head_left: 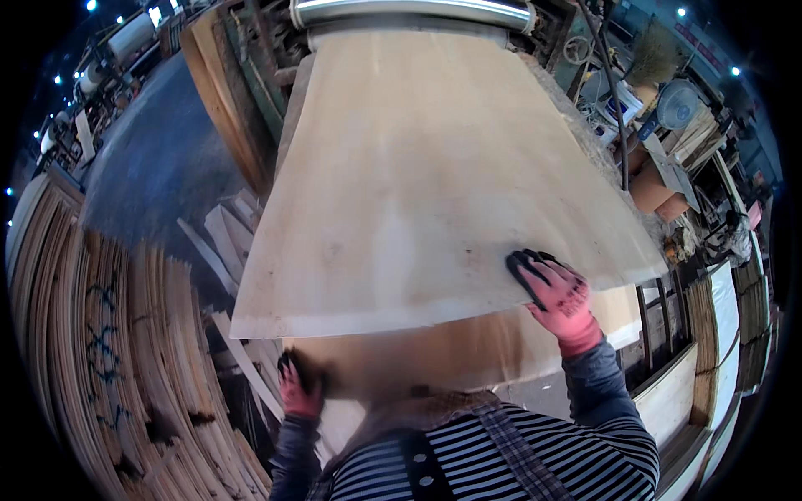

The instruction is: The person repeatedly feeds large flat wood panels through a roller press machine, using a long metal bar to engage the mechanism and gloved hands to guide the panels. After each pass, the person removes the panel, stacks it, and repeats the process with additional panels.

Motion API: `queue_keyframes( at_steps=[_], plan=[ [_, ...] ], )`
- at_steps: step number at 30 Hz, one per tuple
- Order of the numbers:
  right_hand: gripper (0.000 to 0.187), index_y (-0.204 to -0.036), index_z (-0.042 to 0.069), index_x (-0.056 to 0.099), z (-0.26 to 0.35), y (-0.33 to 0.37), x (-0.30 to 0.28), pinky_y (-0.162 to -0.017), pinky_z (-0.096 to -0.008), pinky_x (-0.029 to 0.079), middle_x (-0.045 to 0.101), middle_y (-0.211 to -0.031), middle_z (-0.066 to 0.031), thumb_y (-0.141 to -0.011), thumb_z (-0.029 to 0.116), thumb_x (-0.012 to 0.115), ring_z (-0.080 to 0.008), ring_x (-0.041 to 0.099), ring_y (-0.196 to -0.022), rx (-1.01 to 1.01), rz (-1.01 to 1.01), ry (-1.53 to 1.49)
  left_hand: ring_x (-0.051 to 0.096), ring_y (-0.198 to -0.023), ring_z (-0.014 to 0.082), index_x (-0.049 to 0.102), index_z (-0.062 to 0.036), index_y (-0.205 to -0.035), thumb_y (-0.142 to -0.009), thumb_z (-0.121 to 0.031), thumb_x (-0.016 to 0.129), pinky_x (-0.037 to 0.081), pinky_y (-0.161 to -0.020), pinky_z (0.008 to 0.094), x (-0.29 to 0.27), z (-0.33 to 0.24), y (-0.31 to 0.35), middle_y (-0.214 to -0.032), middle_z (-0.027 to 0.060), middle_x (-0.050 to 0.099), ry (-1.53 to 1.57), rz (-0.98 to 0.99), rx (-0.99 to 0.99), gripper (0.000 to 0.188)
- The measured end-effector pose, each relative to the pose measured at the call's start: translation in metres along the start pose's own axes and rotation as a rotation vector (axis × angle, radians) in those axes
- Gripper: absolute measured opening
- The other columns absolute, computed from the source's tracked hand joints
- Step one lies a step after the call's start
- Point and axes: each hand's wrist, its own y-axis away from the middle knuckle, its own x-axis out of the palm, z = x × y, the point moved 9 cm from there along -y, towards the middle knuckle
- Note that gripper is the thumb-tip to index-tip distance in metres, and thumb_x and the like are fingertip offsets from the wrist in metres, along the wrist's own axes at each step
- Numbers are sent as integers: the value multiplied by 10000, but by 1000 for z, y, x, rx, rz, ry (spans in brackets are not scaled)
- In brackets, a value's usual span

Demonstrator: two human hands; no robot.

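A wide, pale wood veneer sheet (401,184) slopes from a shiny metal roller (413,12) down toward me. My right hand (555,296), in a pink glove with black fingertips, lies flat on it near its right front corner, fingers stretched forward. Under its near edge shows a second, browner veneer sheet (468,351), reaching close to my body. My left hand (301,391), gloved alike, is at the left edge of this lower sheet, thumb and fingers closed about that edge. The undersides of both sheets are hidden.
Tall stacks of veneer strips (159,334) stand at the left, beside loose offcuts (230,238). A curved wooden board (225,100) leans by the machine. At the right are a fan (677,106), a cardboard box (656,190) and bundled boards (710,334).
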Motion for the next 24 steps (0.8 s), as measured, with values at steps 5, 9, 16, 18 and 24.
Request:
queue_keyframes(
  at_steps=[5,9,16,18,24],
  plan=[
    [520,-1140,163,495,-59,-76,65,-857,-363,410,537,-1095,-64,-646,230,642,-236,514,-996,39,-13,-38,417,-1088,376,299,13,-1261,-717,-342,606,337,-920,409,-5,-7,-18,-1183,235,438,4,57,-202,719],
    [501,-1174,166,464,-123,-158,135,-897,-367,372,510,-1131,-84,-699,237,606,-249,471,-1056,128,-119,-122,469,-1031,365,289,-11,-1270,-690,-312,632,375,-872,404,-15,-15,-20,-1160,216,470,-30,122,-299,739],
    [595,-1263,90,351,-98,-184,200,-1009,-445,187,371,-1260,-139,-754,320,554,-311,297,-1191,239,-169,-22,550,-967,255,435,-12,-1168,-672,-259,663,434,-814,327,-29,-6,-44,-1040,154,569,125,162,-419,599],
    [620,-1259,53,346,-37,-139,192,-1006,-471,181,368,-1258,-162,-755,346,555,-334,303,-1187,-4,-124,-194,575,-920,184,510,-8,-1108,-701,-237,652,450,-784,283,-26,5,-40,-995,108,603,432,139,-486,488],
    [635,-1195,44,425,44,71,134,-999,-501,188,381,-1240,-182,-706,417,583,-344,321,-1180,-2,268,-441,548,-782,104,582,17,-980,-784,-220,615,441,-700,268,-36,-71,-63,-862,59,615,769,605,-219,309]
  ],
)
